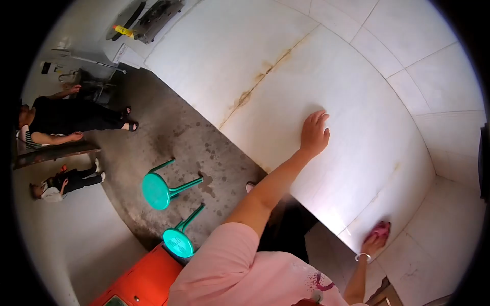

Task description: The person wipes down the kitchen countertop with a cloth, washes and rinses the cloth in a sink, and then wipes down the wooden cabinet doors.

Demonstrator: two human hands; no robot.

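Red cloth (pixel 382 227) lies under the right hand's fingers (pixel 376 238) — whether clamped, cannot tell — left hand's fingers (pixel 317 117) slightly apart.

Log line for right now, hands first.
left hand: open, empty, at white countertop, contact unclear | right hand: on red cloth | nearby: two green stools

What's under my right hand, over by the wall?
Under your right hand is a bunched, reddish cloth, on the white counter. The counter directly beneath is covered, so I can't see what's there.
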